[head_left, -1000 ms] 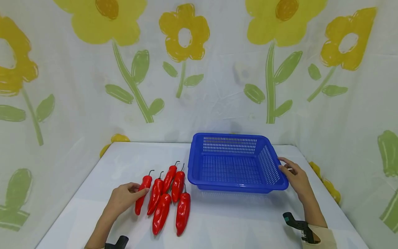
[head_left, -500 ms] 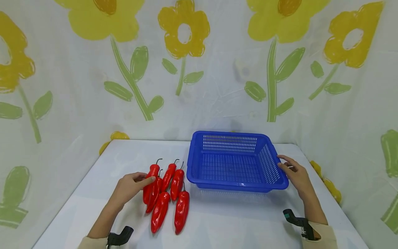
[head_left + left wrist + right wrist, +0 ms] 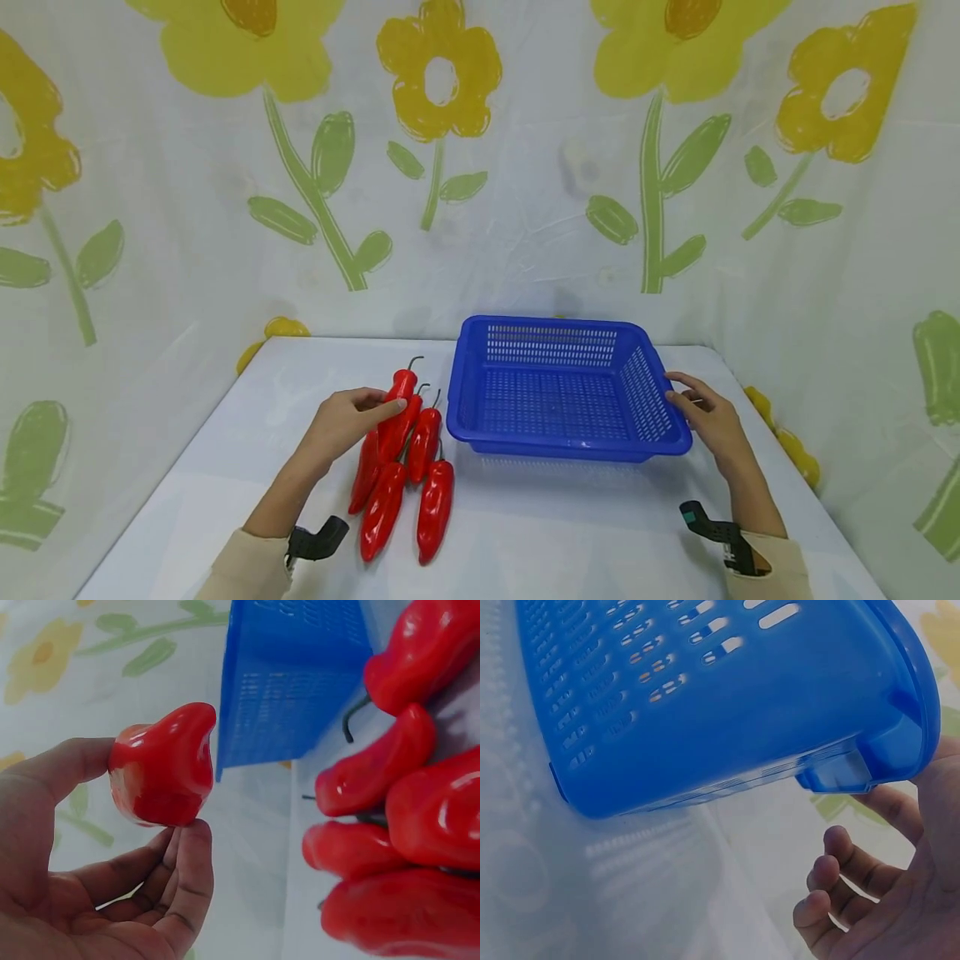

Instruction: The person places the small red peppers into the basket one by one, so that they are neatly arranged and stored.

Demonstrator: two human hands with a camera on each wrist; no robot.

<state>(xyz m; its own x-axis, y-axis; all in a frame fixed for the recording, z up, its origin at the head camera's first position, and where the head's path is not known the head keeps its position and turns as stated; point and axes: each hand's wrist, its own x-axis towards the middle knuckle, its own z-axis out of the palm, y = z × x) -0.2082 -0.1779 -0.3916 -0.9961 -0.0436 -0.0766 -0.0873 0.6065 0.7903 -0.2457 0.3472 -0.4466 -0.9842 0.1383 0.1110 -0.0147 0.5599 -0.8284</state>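
Observation:
My left hand [image 3: 341, 427] pinches a red chili pepper [image 3: 403, 383] between thumb and fingers. In the left wrist view that chili pepper [image 3: 169, 769] is seen end-on, raised apart from the other peppers. Several more red chili peppers [image 3: 383, 510] with dark stems lie grouped on the table just below and right of this hand. A blue perforated plastic basket [image 3: 562, 450] stands to their right. My right hand [image 3: 712, 425] holds the basket's right rim with thumb and index finger. In the right wrist view the other fingers of the right hand [image 3: 900, 892] are loosely bent below the rim.
The white table [image 3: 570, 533] reaches back to a white cloth backdrop [image 3: 525, 250] printed with yellow flowers and green leaves. Cloth also hangs at both sides. Each wrist wears a dark strap; the right-hand camera mount [image 3: 708, 527] juts out over the table.
My left hand has lifted the leftmost chili pepper and carried it right and away from me, over the other peppers toward the basket. The right hand and basket stay in place.

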